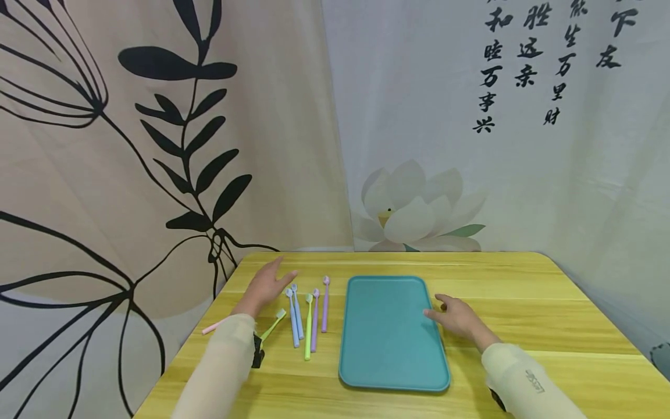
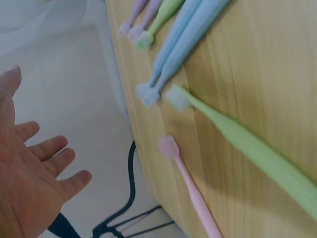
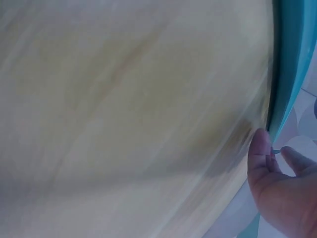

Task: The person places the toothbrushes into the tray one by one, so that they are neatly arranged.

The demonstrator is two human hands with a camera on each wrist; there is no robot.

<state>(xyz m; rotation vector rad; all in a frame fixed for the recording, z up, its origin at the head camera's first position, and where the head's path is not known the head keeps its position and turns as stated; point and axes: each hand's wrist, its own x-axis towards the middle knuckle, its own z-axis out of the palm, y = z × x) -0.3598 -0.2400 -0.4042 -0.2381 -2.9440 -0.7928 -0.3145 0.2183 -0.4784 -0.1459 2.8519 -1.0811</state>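
Observation:
My left hand [image 1: 263, 285] hovers with spread fingers over the table's left side, holding nothing. Under and beside it lie toothbrushes: a pink toothbrush [image 2: 190, 186], partly hidden by the sleeve in the head view, and a slanted green toothbrush [image 2: 247, 144]. To their right, two blue toothbrushes [image 1: 292, 317], an upright-lying green toothbrush [image 1: 308, 329] and two purple toothbrushes [image 1: 325, 305] form a loose row. My right hand [image 1: 460, 317] is at the right edge of a teal tray [image 1: 392, 331], fingers loosely bent, thumb over the rim. Whether it touches the tray is unclear.
The wooden table [image 1: 523, 291] extends right of the tray and in front of it. Behind its far edge hangs a printed cloth [image 1: 282, 145] with plant shapes, a lotus and writing.

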